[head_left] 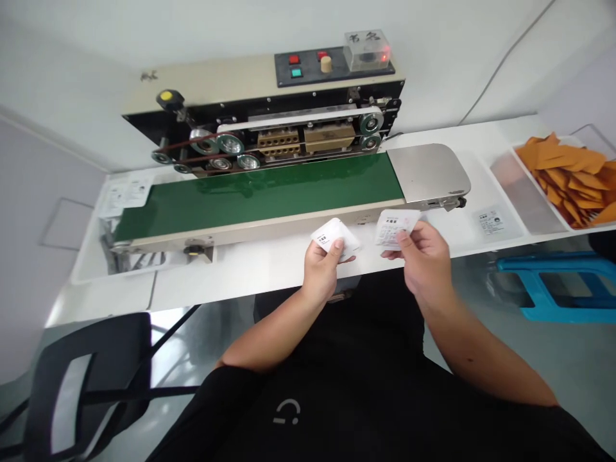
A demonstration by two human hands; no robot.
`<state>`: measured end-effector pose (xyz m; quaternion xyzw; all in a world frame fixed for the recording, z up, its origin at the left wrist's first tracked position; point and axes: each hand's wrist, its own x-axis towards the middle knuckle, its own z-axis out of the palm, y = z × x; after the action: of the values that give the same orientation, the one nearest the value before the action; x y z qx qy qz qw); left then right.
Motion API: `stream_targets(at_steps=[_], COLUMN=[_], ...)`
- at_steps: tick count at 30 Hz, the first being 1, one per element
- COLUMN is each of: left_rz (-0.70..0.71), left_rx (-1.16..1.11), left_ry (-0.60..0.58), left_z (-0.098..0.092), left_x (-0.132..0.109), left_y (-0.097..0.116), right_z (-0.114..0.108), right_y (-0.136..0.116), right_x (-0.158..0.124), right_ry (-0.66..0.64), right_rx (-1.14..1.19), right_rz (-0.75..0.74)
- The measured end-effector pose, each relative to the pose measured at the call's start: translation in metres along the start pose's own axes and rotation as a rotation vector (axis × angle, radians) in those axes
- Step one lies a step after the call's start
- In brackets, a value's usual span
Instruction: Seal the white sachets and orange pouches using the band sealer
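My left hand [321,266] is closed on a small white printed packet [332,235], held just above the white table's front edge. My right hand [423,256] pinches a second white packet [395,228] with red and black print, a little to the right. Both packets sit in front of the green conveyor belt [260,196] of a band sealing machine [269,122]. The two hands are apart, about a hand's width between them.
A steel outfeed plate [428,170] ends the belt at right. A tray of orange packets [572,176] stands far right, and a single white packet [491,221] lies on the table [250,269]. A blue stool [558,285] and a black chair [81,385] are below.
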<state>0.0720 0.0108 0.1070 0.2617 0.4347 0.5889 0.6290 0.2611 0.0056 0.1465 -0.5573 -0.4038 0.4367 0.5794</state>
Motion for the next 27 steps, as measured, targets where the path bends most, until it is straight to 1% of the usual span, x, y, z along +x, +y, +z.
stream_targets(at_steps=[2, 4, 6, 8, 11, 14, 18, 23, 27], left_rz=[0.035, 0.033, -0.023, -0.103, -0.17, -0.221, -0.29, -0.271, -0.262], left_rx=[0.009, 0.01, -0.013, -0.055, -0.156, -0.242, -0.27, -0.267, -0.291], left_ry=[0.017, -0.025, -0.119, -0.225, -0.345, -0.384, -0.361, -0.347, -0.335], left_z=[-0.015, -0.028, -0.041, -0.051, -0.063, -0.071, -0.077, -0.081, -0.082], left_x=[-0.001, -0.003, -0.005, -0.007, -0.006, -0.004, -0.002, 0.005, 0.008], left_y=[0.003, 0.006, 0.007, 0.006, 0.002, -0.001, 0.0, 0.001, 0.0], right_z=[-0.006, -0.011, -0.012, -0.008, 0.004, 0.016, 0.028, 0.038, 0.042], right_y=[-0.017, -0.035, -0.051, -0.063, -0.071, -0.071, -0.067, -0.06, -0.057], right_x=[0.026, 0.059, 0.094, 0.124, 0.156, 0.172, 0.181, 0.192, 0.198], right_ry=[-0.035, -0.081, -0.083, -0.05, 0.005, 0.029, 0.008, -0.05, -0.117], right_rx=[0.018, 0.012, -0.005, -0.018, -0.041, -0.065, -0.103, -0.149, -0.207], right_rz=[0.021, 0.058, 0.108, 0.155, 0.198, 0.222, 0.244, 0.264, 0.244])
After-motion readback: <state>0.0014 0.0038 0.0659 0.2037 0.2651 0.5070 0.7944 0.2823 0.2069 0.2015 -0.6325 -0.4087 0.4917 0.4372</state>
